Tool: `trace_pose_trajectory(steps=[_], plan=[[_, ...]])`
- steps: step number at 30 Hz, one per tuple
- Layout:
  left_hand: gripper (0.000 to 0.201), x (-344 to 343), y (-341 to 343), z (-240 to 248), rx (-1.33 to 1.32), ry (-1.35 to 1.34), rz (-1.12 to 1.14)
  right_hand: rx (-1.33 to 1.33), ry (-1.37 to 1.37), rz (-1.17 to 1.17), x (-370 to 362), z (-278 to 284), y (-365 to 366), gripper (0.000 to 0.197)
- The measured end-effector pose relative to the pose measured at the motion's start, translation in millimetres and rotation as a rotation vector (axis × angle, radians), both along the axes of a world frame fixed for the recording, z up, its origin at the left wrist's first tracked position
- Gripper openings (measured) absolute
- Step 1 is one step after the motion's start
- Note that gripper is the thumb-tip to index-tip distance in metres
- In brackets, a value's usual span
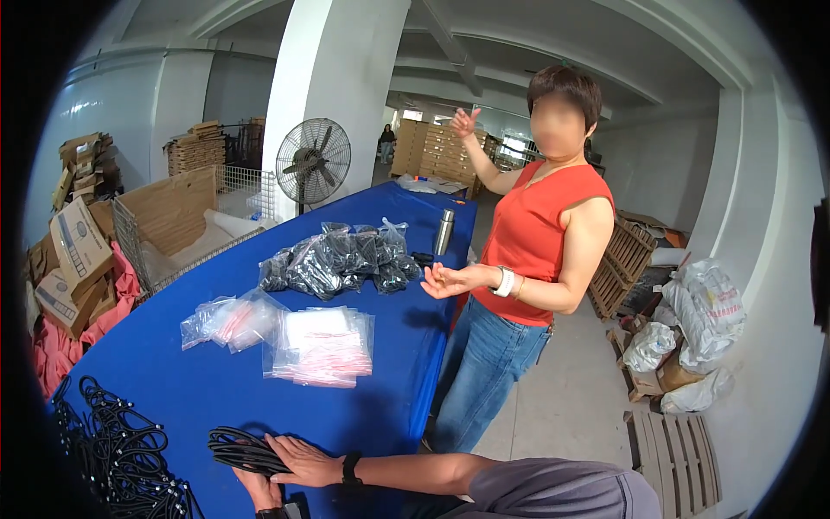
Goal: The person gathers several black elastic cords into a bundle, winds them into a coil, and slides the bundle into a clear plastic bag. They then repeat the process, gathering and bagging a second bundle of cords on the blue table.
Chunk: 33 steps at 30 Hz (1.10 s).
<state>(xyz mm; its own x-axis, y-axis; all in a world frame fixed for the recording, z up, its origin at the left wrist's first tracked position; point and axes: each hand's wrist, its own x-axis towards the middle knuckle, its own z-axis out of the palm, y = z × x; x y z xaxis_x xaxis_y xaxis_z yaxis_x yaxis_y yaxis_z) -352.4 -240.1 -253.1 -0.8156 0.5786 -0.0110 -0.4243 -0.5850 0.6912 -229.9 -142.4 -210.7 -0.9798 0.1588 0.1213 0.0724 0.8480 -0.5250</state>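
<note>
Your right fingers (284, 448) curl over a black cord coil (232, 449); left hand (258, 490) beneath, finger closure unclear. Keep loops aligned.

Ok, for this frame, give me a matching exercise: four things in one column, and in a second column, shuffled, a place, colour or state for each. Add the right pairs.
Things:
1. black cord bundle
2. metal flask
3. fan
4. flat plastic bags

Descriptions:
A. in front of the white pillar
B. clear, with pink strips
C. touched by the person's own hands
D. silver, standing near the right edge of the blue table

Right pairs: 1-C, 2-D, 3-A, 4-B
</note>
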Motion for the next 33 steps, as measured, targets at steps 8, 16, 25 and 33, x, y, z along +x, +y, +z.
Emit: trace_pose_trajectory(steps=[8, 16, 25, 33], plan=[[0.01, -1, -3, 3, 0.018, -0.067, -0.039, 0.047, 0.086, -0.081, -3, 18, -9, 0.101], [0.015, 5, -5, 7, 0.112, -0.096, -0.117, -0.009, 0.141, -0.097, -6, 35, -4, 0.101], [0.016, 2, -6, -4, 0.078, -0.047, -0.134, -0.13, 0.388, -0.069, -15, 30, -10, 0.091], [0.023, -1, 2, -8, 0.046, 0.088, -0.116, -0.231, 0.219, -0.096, -18, 31, -4, 0.067]])
